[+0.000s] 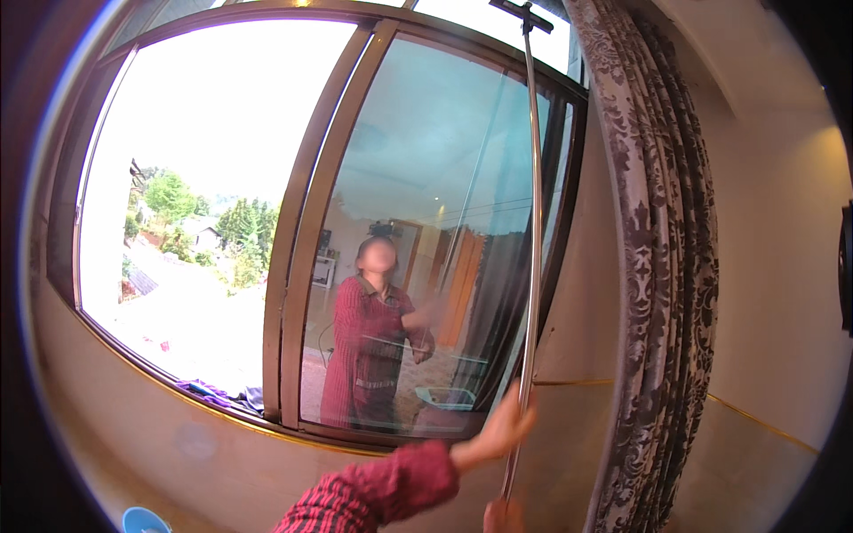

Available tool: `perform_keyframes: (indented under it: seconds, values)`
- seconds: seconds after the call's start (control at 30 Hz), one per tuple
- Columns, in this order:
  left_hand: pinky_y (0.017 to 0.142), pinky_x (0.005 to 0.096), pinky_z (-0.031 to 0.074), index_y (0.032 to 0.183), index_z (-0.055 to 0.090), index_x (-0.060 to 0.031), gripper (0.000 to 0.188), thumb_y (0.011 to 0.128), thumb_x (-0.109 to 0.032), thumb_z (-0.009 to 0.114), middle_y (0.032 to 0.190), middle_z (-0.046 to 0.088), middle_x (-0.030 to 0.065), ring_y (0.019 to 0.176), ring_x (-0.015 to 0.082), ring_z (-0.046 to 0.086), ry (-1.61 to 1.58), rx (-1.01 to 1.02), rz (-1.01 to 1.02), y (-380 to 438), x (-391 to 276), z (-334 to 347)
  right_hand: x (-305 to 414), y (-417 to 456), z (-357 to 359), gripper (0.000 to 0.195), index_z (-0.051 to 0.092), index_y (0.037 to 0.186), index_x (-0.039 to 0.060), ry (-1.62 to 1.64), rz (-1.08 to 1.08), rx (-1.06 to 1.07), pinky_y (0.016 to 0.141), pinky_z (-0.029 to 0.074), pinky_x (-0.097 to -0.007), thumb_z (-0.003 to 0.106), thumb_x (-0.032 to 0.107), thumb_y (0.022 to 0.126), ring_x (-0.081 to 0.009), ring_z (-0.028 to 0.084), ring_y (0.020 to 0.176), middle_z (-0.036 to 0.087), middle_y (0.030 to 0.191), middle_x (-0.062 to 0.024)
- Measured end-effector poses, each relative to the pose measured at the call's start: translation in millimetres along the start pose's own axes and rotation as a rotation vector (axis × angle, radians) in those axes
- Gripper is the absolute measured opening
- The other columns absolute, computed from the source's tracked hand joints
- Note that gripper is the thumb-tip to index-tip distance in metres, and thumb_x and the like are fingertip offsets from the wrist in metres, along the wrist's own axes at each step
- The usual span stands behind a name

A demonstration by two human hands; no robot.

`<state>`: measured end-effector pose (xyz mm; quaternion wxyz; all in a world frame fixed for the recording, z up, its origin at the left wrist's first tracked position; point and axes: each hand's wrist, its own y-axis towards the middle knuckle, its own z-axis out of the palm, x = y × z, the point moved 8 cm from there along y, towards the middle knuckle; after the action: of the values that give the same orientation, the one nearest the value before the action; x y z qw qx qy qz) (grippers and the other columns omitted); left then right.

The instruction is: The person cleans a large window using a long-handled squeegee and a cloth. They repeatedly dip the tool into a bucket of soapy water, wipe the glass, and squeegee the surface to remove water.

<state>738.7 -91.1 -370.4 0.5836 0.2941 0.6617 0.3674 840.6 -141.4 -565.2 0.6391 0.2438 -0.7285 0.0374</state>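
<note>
A long metal pole runs nearly upright in front of the right side of the window. At its top is a dark squeegee head, against the upper pane. My left hand, in a red and black checked sleeve, is closed around the lower part of the pole. Below it, at the picture's bottom edge, my right hand grips the pole too; it is partly cut off. Behind the pole is a sliding glass pane in a brown metal frame, reflecting a person and the room.
A patterned curtain hangs close to the right of the pole. At left, the window opening shows trees and buildings outside. Purple and dark cloths lie on the sill. A blue container stands at the bottom left.
</note>
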Motion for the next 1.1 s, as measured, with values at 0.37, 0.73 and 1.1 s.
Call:
perform_keyframes:
  seconds: [0.37,0.73,1.1]
  values:
    - [0.05,0.0375,0.045,0.108,0.044,-0.0043,0.023,0.087,-0.01,0.053,0.073,0.054,0.014,0.056,0.0227,0.055,-0.041,-0.054,0.062,117,-73,-55,124,56,24,0.033,0.044,0.074,0.0118,0.178,-0.083,0.007,0.035,0.035,-0.0294,0.042,0.033,0.099,-0.014,0.043,0.04,0.043,0.052,-0.0013]
    - [0.068,0.0522,0.048,0.124,0.038,-0.0071,0.041,0.089,-0.019,0.055,0.087,0.063,0.0256,0.083,0.0464,0.061,0.164,0.042,-0.077,-4,-12,-37,-11,7,35,0.044,0.045,0.069,0.0077,-0.053,-0.011,-0.03,0.039,0.036,-0.0331,0.04,0.04,0.097,-0.0182,0.047,0.044,0.046,0.054,-0.0055]
    - [0.051,0.0316,0.041,0.104,0.045,-0.0068,0.02,0.09,-0.011,0.058,0.064,0.05,0.0057,0.054,0.016,0.051,0.044,-0.106,-0.241,-130,-44,-56,-102,-56,53,0.024,0.056,0.104,0.0032,-0.398,-0.122,-0.192,0.063,0.047,-0.0414,0.053,0.024,0.092,-0.0329,0.06,0.081,0.06,0.089,-0.02]
